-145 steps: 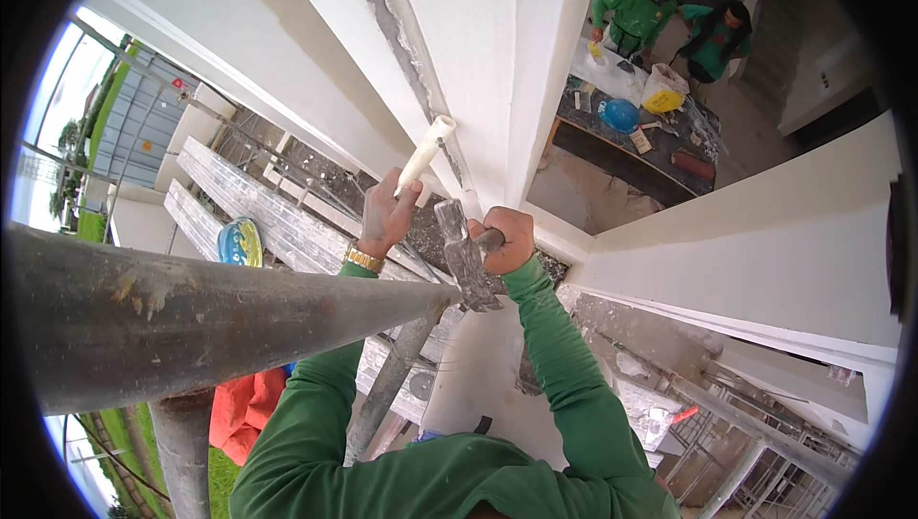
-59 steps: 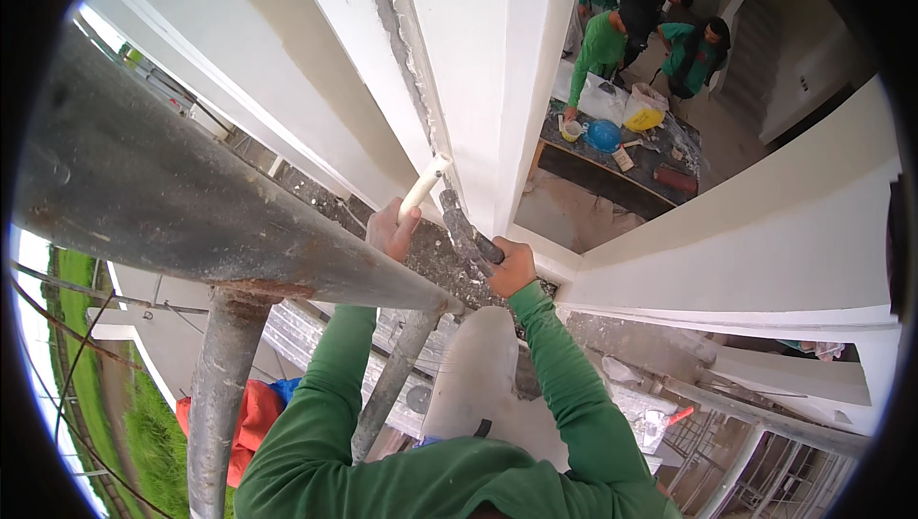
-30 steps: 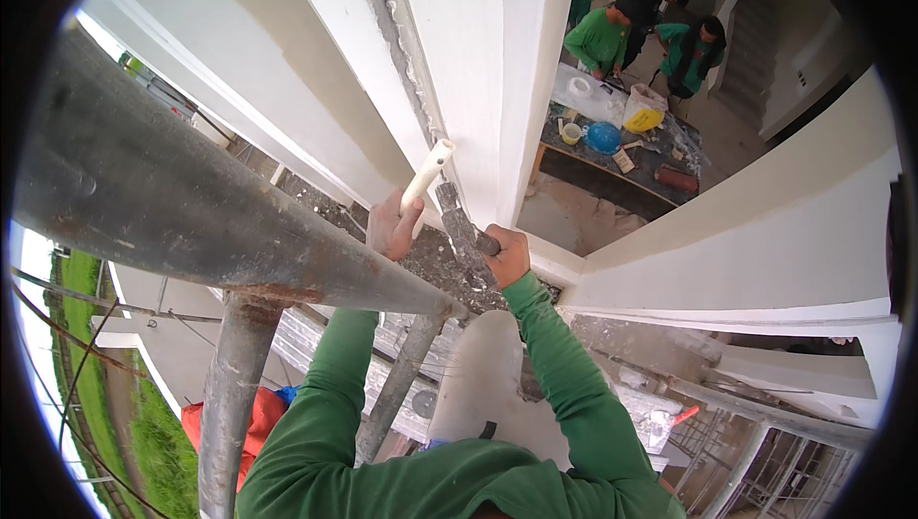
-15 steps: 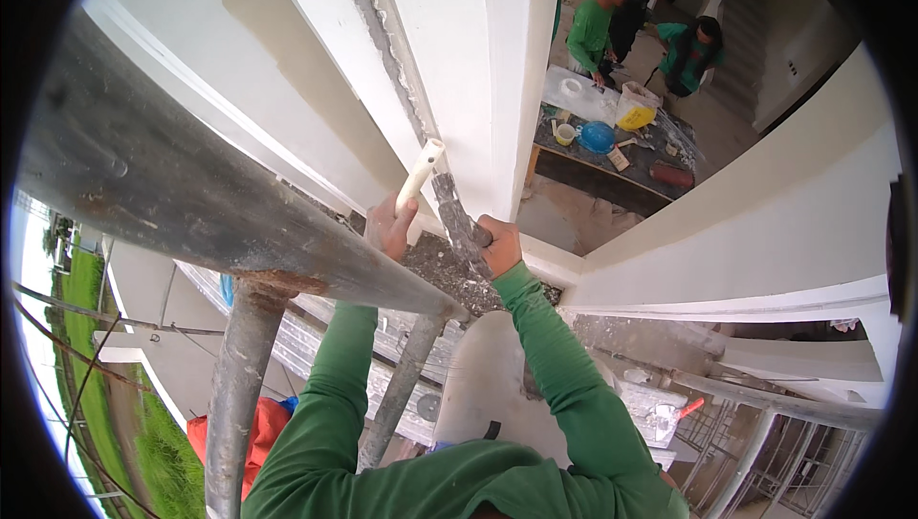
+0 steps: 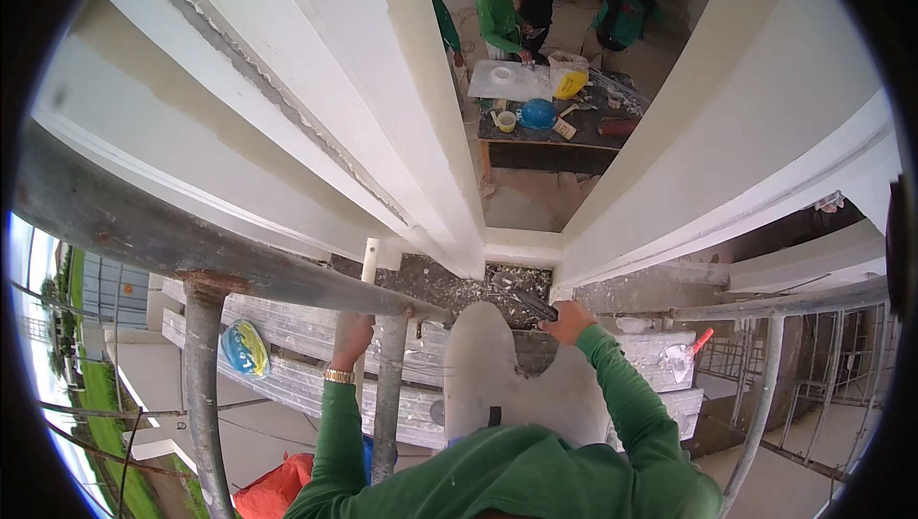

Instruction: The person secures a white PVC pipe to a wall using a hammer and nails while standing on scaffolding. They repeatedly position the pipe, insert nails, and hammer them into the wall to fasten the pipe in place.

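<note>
My left hand, a gold watch on its wrist, is closed around a whitish pipe-like stick that stands nearly upright behind the scaffold rail. My right hand grips a dark, flat hand tool, crusted with plaster in the earlier frame; its kind does not show clearly. The tool's tip points up and left over the debris-strewn ledge. Both hands are apart from the white column, which has a rough grey groove running down its side.
A thick metal scaffold rail crosses on the left, above plank decking. On the planks lies a blue and yellow bag; a red-handled scraper is at the right. Several people stand near a cluttered table beyond the opening.
Both hands have come down from the groove and moved apart, the left with the stick, the right with the dark tool. The view has swung, showing more decking.
</note>
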The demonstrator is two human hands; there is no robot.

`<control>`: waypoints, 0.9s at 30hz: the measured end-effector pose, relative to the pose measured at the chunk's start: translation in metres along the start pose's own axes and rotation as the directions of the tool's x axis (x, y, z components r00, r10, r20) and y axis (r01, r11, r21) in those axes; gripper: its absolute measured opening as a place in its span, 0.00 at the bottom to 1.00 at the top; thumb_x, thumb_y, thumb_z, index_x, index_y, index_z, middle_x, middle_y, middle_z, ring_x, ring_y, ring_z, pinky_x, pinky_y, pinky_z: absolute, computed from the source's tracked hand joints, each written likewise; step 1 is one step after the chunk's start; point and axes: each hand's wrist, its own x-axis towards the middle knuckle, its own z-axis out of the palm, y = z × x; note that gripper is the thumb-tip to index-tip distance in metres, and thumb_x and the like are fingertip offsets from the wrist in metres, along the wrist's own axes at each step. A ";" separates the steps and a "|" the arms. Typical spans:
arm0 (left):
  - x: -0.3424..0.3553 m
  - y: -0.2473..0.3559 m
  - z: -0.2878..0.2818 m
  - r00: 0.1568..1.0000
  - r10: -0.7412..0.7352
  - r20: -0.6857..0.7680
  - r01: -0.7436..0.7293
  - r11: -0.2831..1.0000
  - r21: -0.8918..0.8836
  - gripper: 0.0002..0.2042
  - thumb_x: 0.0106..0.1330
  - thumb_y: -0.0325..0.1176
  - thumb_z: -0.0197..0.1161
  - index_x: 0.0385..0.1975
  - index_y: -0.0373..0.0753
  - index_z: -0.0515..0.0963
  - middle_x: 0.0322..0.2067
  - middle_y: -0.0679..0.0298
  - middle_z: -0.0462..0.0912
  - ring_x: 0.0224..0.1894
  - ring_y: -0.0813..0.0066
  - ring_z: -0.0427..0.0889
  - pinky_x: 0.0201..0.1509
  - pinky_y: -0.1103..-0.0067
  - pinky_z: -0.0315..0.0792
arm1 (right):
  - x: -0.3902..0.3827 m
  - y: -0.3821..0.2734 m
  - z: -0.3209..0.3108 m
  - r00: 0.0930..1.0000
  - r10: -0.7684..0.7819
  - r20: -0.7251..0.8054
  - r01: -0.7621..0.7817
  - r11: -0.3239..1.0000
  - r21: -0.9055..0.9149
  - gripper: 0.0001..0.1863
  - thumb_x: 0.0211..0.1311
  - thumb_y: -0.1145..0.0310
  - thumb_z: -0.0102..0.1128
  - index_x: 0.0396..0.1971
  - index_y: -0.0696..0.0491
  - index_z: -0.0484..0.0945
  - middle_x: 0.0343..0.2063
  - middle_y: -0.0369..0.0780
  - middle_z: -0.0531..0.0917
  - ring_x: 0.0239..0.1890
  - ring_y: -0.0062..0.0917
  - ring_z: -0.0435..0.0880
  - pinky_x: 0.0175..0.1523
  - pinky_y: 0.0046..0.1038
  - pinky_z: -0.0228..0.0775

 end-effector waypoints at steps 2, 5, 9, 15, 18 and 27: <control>-0.029 0.023 0.011 0.997 -0.071 -0.032 0.068 0.993 -0.092 0.18 0.76 0.45 0.52 0.41 0.33 0.75 0.27 0.65 0.77 0.26 0.76 0.73 0.29 0.76 0.67 | -0.025 0.045 0.015 0.987 0.150 0.047 -0.148 0.988 -0.047 0.26 0.56 0.48 0.66 0.42 0.57 0.82 0.39 0.52 0.85 0.46 0.46 0.83 0.54 0.42 0.74; -0.066 0.029 0.024 0.991 -0.116 -0.069 0.102 0.978 -0.184 0.23 0.78 0.51 0.46 0.50 0.34 0.75 0.33 0.69 0.75 0.36 0.83 0.73 0.38 0.81 0.69 | -0.051 0.095 0.056 0.967 0.256 -0.017 -0.256 0.966 -0.042 0.28 0.56 0.48 0.66 0.42 0.61 0.81 0.44 0.54 0.83 0.50 0.47 0.82 0.56 0.41 0.73; -0.096 0.021 0.026 0.979 -0.102 -0.176 0.071 0.982 -0.177 0.27 0.78 0.56 0.41 0.51 0.34 0.74 0.39 0.65 0.76 0.39 0.79 0.73 0.42 0.77 0.70 | -0.059 0.116 0.069 0.941 0.334 -0.045 -0.330 0.940 0.084 0.30 0.56 0.47 0.66 0.41 0.64 0.80 0.45 0.56 0.82 0.51 0.47 0.81 0.58 0.41 0.72; -0.133 0.092 0.053 0.856 -0.118 -0.504 0.273 0.930 0.247 0.25 0.77 0.53 0.41 0.44 0.33 0.71 0.40 0.38 0.79 0.45 0.43 0.79 0.46 0.58 0.68 | -0.055 0.117 0.057 0.952 0.301 0.045 -0.305 0.943 0.131 0.30 0.57 0.49 0.66 0.46 0.62 0.79 0.47 0.54 0.82 0.53 0.46 0.81 0.58 0.41 0.72; -0.128 0.101 0.065 0.816 0.035 -0.577 0.284 0.845 0.452 0.25 0.76 0.55 0.42 0.40 0.33 0.71 0.33 0.35 0.79 0.39 0.33 0.78 0.41 0.51 0.68 | -0.052 0.129 0.053 0.944 0.305 0.124 -0.322 0.932 0.166 0.29 0.57 0.50 0.65 0.48 0.60 0.79 0.50 0.53 0.82 0.56 0.46 0.79 0.61 0.40 0.71; -0.131 0.105 0.074 0.769 0.147 -0.622 0.306 0.769 0.560 0.25 0.75 0.55 0.44 0.36 0.35 0.70 0.30 0.37 0.80 0.36 0.31 0.78 0.39 0.47 0.68 | -0.078 0.142 0.024 0.954 0.280 0.104 -0.283 0.959 0.011 0.29 0.56 0.50 0.65 0.48 0.60 0.80 0.52 0.53 0.81 0.57 0.45 0.79 0.62 0.41 0.70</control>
